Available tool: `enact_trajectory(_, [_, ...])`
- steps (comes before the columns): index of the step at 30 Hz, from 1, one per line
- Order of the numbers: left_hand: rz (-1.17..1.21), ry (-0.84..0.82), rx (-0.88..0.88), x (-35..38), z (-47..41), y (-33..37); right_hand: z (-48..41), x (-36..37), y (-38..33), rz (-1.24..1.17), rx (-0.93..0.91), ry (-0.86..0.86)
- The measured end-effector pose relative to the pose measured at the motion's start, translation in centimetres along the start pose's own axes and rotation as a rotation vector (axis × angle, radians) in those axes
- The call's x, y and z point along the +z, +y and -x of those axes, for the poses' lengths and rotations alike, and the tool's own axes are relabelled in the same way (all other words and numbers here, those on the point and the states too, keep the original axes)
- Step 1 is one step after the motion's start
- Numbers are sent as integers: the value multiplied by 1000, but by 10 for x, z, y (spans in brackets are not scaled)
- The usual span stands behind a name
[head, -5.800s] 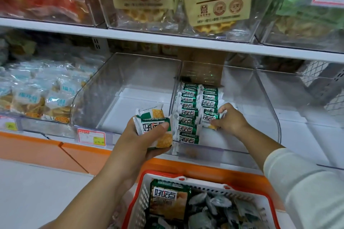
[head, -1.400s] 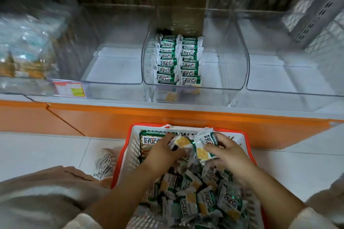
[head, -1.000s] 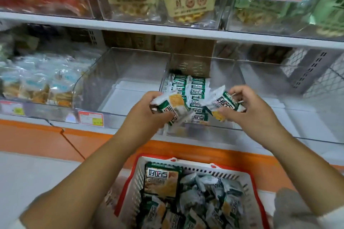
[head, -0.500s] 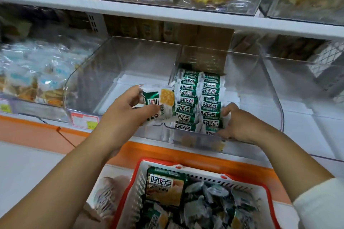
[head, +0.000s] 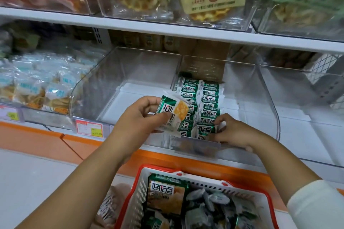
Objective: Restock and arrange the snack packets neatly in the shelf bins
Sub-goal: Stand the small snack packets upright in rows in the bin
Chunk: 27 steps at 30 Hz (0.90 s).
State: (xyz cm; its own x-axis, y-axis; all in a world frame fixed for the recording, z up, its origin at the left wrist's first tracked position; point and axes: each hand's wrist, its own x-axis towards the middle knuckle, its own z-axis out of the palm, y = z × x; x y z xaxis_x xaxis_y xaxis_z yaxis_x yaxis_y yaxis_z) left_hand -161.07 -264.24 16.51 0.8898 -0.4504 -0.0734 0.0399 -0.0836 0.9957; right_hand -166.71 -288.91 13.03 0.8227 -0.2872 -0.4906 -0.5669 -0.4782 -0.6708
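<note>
Head view: my left grip (head: 137, 122) is closed on a green-and-white snack packet (head: 174, 114), thumb across its face and fingers behind. I hold it tilted just over the front left corner of the middle bin (head: 249, 98). A white edge shows behind it, and I cannot tell if that is a second packet.

My right grip (head: 236, 132) reaches into the same clear bin from the right. Its fingertips and thumb pinch the front packet (head: 205, 128) of the right-hand row.

Inside the bin, the stocked packets (head: 209, 98) stand in two rows side by side, running from the front wall toward the back, labels facing up and forward. The held packet hides part of the left row.

Just left of this bin sits another clear bin (head: 130, 72) with a price tag (head: 89, 128) on its front. Further left, a bin holds blue-and-white packets (head: 37, 89).

Below the shelf edge, close to me, is a white basket with a red rim (head: 137, 197). In it a large green bag (head: 165, 197) stands against the left side, with loose small packets (head: 214, 208) heaped beside it.
</note>
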Motion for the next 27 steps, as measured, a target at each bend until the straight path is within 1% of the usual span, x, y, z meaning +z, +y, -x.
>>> enact_trajectory(2, [7,-22,6,6,0,2,7,-6,-1,3,18,7])
enact_trajectory(4, [10,-45,9,12,0,4,17,-13,-5,201,24,50])
enact_trajectory(5, [17,-58,9,15,0,6,25,-16,-9,255,-7,96])
enact_trajectory(6, [18,-72,9,18,0,6,32,-18,-12,228,-64,147])
enact_trajectory(8, [-6,-102,5,24,0,7,47,-20,-19,-8,-225,202])
enact_trajectory(10, [-50,-124,9,29,0,8,64,-16,-28,-203,-337,133])
enact_trajectory(12, [-118,-133,43,35,1,8,75,-9,-32,-262,-410,71])
enact_trajectory(15, [-185,-122,97,41,4,8,80,-1,-31,-285,-427,86])
enact_trajectory(18, [-125,-130,113,43,6,4,77,-1,-28,-325,-378,145])
enact_trajectory(21, [-83,-117,119,40,2,1,79,-5,-28,-228,-344,130])
enact_trajectory(23, [-165,-29,167,37,-4,1,77,-15,-28,-94,-327,108])
enact_trajectory(24, [-255,46,201,33,-8,2,73,-23,-28,-42,-327,139])
enact_trajectory(25, [-357,115,235,29,-12,3,66,-35,-29,-2,-341,206])
enact_trajectory(27, [-507,162,247,18,-21,0,43,-64,-32,62,-398,388])
